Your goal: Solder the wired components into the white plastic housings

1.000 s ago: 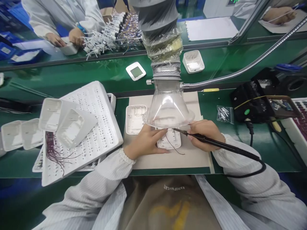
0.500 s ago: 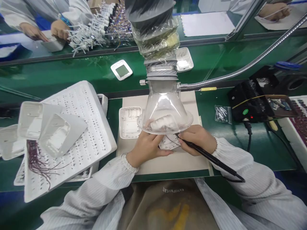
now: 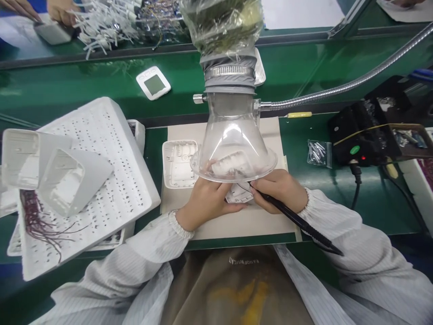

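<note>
My right hand (image 3: 282, 190) is closed around a black soldering iron (image 3: 294, 216), its tip pointing in under the clear fume hood (image 3: 233, 140). With my left hand (image 3: 209, 203) I grip a white plastic housing (image 3: 238, 193) by its left side, the thumb along the near edge. The hood's rim covers my left fingertips and part of the housing. A thin dark wire runs over the housing close to the iron; where it ends I cannot make out. Left of the hood, a second white housing (image 3: 179, 164) lies with its inside facing up on the beige mat (image 3: 216, 230).
On the left, a white foam tray (image 3: 118, 180) carries white casings (image 3: 77, 180) and dark red wires (image 3: 37, 221). A black soldering station (image 3: 361, 135) and a bag of metal parts (image 3: 319, 153) are at right. A white device with a screen (image 3: 153, 83) lies beyond the mat.
The camera view has tilted down and shifted slightly. Both hands keep their hold on the housing and the soldering iron, with little other movement.
</note>
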A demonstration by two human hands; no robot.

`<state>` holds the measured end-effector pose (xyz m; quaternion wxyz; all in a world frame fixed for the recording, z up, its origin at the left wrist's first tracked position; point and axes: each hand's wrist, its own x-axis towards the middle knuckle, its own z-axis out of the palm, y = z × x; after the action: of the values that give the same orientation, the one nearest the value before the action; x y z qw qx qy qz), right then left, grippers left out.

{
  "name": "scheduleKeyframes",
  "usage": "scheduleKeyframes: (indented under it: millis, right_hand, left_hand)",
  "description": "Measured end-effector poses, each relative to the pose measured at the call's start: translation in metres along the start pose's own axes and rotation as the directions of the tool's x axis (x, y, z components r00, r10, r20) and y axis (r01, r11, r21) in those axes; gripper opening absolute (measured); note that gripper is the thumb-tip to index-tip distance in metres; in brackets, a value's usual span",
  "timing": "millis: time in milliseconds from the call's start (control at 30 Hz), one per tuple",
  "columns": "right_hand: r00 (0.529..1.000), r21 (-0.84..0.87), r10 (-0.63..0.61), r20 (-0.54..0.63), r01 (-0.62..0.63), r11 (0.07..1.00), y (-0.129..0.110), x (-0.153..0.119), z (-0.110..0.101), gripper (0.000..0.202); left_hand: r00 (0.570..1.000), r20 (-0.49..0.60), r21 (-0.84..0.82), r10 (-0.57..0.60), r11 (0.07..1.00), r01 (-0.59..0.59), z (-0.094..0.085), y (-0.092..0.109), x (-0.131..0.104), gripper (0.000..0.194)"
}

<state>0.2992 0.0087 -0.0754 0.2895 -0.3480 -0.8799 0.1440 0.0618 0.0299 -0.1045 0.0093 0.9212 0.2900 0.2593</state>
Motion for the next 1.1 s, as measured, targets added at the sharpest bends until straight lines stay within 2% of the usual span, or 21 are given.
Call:
scheduleKeyframes:
  millis: [433,767,1100]
  right_hand:
    - [1.000,-0.055,-0.012,0.000,0.012,0.998,-0.0032,-0.0001,0.0045,0.025]
    - [1.000,-0.023,-0.001,0.025,0.001,1.000,-0.0037,-0.0010,0.0061,0.026]
    - [1.000,-0.012,-0.008,-0.015,0.008,1.000,-0.0050,-0.0010,0.0099,0.025]
  left_hand:
    - [0.999,0.012,-0.084,-0.035,0.996,0.036,0.0054,0.0020,-0.0027,0.079]
    - [0.991,0.094,-0.133,-0.094,0.985,0.106,0.0030,0.0036,-0.0005,0.074]
    - [0.992,0.078,-0.177,-0.100,0.978,0.113,0.0049,0.0026,-0.0011,0.080]
